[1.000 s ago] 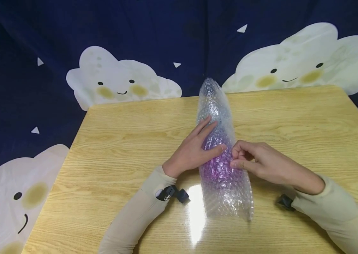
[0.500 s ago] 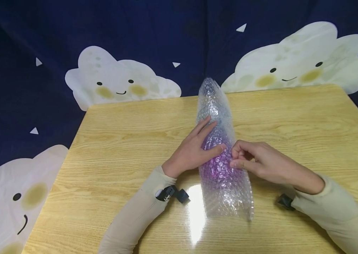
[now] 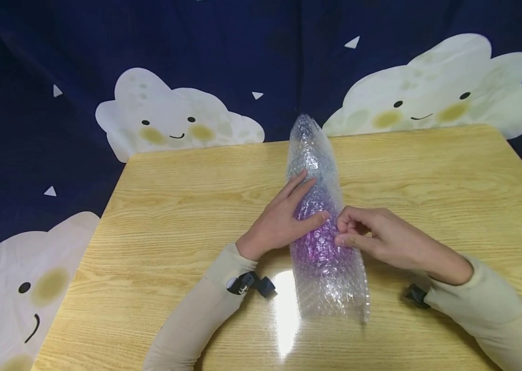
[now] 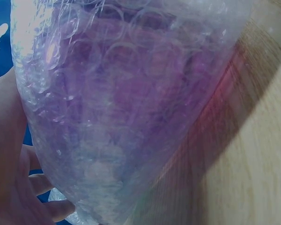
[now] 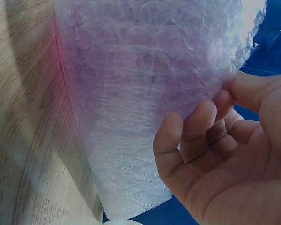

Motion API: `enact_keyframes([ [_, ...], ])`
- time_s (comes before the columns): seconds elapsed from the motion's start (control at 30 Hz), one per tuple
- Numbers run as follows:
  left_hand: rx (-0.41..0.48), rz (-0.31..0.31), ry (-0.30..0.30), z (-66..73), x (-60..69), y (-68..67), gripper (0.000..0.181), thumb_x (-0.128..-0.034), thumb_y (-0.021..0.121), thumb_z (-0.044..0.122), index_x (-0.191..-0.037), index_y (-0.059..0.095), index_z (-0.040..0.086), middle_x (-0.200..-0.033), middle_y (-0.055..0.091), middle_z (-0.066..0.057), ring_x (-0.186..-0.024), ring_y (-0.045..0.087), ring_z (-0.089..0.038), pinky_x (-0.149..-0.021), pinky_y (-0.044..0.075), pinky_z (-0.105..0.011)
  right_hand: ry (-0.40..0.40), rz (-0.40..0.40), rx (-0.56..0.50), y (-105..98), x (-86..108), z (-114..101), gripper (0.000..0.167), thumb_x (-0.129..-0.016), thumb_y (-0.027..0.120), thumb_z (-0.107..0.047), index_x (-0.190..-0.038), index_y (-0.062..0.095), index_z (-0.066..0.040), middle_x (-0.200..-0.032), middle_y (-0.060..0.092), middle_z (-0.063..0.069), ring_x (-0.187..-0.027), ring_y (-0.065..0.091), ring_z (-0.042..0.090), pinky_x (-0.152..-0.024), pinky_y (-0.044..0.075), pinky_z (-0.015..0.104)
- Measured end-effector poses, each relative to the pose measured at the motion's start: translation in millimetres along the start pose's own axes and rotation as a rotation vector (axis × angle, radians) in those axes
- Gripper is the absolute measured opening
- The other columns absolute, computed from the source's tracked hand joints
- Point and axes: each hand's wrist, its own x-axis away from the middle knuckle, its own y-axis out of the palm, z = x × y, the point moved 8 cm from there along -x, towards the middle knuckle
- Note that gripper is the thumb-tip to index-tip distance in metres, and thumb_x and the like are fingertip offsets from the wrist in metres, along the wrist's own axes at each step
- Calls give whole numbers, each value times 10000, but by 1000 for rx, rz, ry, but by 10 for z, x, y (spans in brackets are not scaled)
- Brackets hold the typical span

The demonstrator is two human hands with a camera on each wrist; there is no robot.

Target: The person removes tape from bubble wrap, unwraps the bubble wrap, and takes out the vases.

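My view has tipped up a hair since half a second ago: the clouds (image 3: 446, 82) on the far curtain (image 3: 205, 41) and the table (image 3: 205, 159) at its far edge sit slightly lower. I can make out only this change.

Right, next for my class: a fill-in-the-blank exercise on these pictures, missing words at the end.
The left hand rests on clear plastic ____ wrap.
In the head view, the right hand pinches the wrap on its ____ side.
The wrap lies on a table with visible ____ grain.
Puffy white ____ smile from the dark blue backdrop.

Missing words: bubble; right; wood; clouds.
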Motion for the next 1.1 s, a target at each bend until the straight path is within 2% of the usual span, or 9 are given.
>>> enact_keyframes([
  [0.53,3,1,0,1,6,4,847,-950,577,670,-1651,256,320,-1760,57,148,-1644,134,-236,-1284,271,-559,8,9,-12,-6,8,18,108,-964,720,-196,-971,623,-241,-749,583,-143,-644,526,-1,-582,507,231],
  [0.87,0,-8,2,-1,9,10,841,-956,564,675,-1653,241,333,-1759,40,157,-1647,118,-225,-1289,260,-560,22,29,-2,-26,13,-16,39,-954,731,-203,-964,703,-228,-777,650,-162,-691,586,-17,-619,543,217],
  [1.1,-1,-8,-3,1,8,3,849,-951,568,682,-1653,238,335,-1757,34,164,-1647,116,-222,-1290,261,-555,20,24,0,-18,7,-19,72,-957,729,-198,-944,677,-246,-776,647,-173,-693,589,-10,-612,534,226],
])
